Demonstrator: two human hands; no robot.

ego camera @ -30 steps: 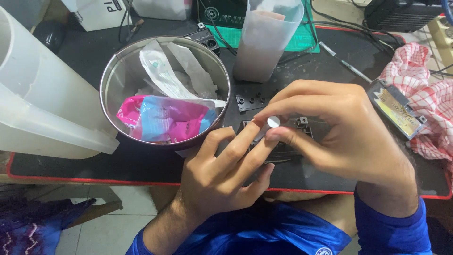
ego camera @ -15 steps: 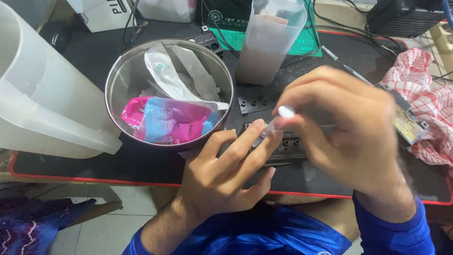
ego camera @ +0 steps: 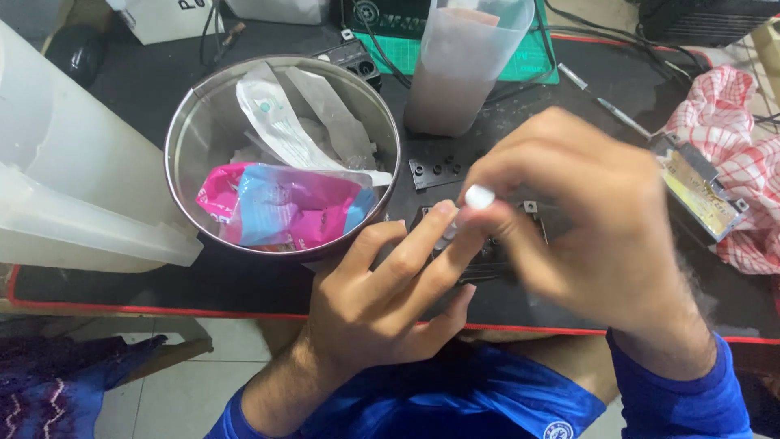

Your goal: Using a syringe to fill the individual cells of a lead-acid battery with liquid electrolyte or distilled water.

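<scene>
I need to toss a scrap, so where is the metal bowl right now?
In the head view the round metal bowl sits left of centre on the black mat, just beyond the left hand and beside the white plastic container.

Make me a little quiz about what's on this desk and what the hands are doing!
1. True or false: the metal bowl holds a pink and blue packet and white wrappers.
2. Which hand pinches the small white-tipped piece? A) left hand B) right hand C) neither
3. Fill in: the red and white checked ____ lies at the right edge of the black mat.

Key: 1 true. 2 B, the right hand, blurred in the picture, grips it while the left hand's fingers steady the dark part beneath. 3 cloth.
</scene>
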